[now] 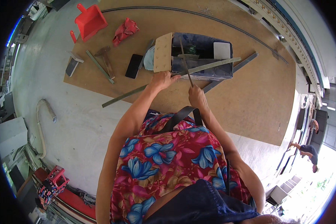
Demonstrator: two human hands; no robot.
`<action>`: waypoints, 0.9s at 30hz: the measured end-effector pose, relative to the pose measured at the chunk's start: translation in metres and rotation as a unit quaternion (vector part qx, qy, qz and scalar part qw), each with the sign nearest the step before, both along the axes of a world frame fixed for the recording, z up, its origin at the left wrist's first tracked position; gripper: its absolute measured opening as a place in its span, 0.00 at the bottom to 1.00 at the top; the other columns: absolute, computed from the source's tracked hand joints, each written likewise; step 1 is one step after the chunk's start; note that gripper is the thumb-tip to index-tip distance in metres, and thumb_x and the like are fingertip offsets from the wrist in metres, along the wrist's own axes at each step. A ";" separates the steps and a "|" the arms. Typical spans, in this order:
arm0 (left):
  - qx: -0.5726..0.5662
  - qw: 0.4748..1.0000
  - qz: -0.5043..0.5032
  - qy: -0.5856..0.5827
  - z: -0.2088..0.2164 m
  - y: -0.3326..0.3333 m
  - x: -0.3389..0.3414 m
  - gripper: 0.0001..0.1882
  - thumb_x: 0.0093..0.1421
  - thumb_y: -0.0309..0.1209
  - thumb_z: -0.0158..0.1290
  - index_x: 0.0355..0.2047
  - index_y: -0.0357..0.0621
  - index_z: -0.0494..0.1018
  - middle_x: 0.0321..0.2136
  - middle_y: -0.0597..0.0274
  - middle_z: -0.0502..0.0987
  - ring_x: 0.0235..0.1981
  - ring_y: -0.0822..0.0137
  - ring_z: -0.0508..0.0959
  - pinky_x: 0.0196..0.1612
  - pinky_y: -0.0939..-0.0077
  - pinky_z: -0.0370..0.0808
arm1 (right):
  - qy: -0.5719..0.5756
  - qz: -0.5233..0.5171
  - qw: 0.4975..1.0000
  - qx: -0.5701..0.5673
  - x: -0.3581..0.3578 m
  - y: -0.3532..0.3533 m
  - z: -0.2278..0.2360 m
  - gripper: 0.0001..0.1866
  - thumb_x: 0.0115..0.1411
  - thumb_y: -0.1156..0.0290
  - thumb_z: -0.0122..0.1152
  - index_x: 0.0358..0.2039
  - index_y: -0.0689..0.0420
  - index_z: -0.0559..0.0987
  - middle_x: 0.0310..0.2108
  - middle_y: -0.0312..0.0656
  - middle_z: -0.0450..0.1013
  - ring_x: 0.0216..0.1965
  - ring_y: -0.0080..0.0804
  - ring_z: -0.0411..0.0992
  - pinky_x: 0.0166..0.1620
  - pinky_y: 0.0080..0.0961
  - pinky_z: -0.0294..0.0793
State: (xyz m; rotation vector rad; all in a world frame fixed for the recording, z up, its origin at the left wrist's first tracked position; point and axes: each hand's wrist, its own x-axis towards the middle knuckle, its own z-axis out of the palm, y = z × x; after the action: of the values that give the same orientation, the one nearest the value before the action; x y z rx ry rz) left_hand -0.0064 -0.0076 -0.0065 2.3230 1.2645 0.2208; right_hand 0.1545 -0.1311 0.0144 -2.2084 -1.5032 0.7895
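Slanting across the near side of a dark blue box [203, 38], a long grey-green strip [212, 65] runs from below the person's left forearm up toward the box's right end. A thin dark tool [184, 58], perhaps a file, crosses it just right of the left hand [161, 80]; whether the two touch cannot be told from above. The step in hand looks like working the tool against the strip, and the next move seems to call for a firm left hold and an even stroke from the right.

The left hand is closed around the strip at the box's near left corner, thumb pointing along it. The right hand [198, 98] is wrapped round the tool's near end, fingers together, the shaft pointing away from the body.

A tan panel with holes [163, 52] covers the box's left end, and a white piece [222, 50] sits at its right. A darker bar [246, 62] slants past the box's near right corner. Left of the box lie a black phone [133, 66], a hammer [105, 63], a short green strip [99, 66] and a crumpled red cloth [126, 31], all on the brown tabletop [257, 112]; a red dustpan [91, 25] lies at the far left corner.
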 end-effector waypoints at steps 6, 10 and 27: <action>-0.088 0.993 -0.036 0.076 0.022 0.008 0.008 0.39 0.56 0.64 0.41 0.25 0.33 0.76 0.23 0.40 0.76 0.31 0.44 0.79 0.32 0.53 0.75 | -0.018 0.070 0.997 0.028 0.011 0.035 -0.022 0.09 0.56 0.72 0.46 0.30 0.65 0.72 0.28 0.64 0.71 0.33 0.63 0.71 0.37 0.51 0.69; -0.079 0.994 -0.023 0.065 0.008 0.007 0.002 0.38 0.56 0.64 0.41 0.24 0.34 0.76 0.22 0.40 0.76 0.29 0.44 0.79 0.30 0.54 0.75 | 0.004 0.034 0.998 0.057 -0.001 0.020 0.002 0.09 0.56 0.72 0.46 0.30 0.65 0.72 0.27 0.64 0.71 0.32 0.63 0.71 0.36 0.52 0.69; -0.086 0.994 -0.016 0.058 0.014 0.010 0.007 0.40 0.55 0.65 0.40 0.23 0.33 0.77 0.22 0.39 0.76 0.29 0.46 0.79 0.31 0.56 0.76 | -0.011 0.042 0.999 0.012 0.013 0.013 -0.020 0.09 0.55 0.74 0.47 0.28 0.66 0.73 0.28 0.64 0.71 0.33 0.62 0.71 0.36 0.50 0.70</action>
State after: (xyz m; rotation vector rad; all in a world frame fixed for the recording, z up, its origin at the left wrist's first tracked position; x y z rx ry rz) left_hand 0.0002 0.0024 0.0071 2.2334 1.2472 -0.0334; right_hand 0.1670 -0.1177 -0.0060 -2.1549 -1.6171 0.7700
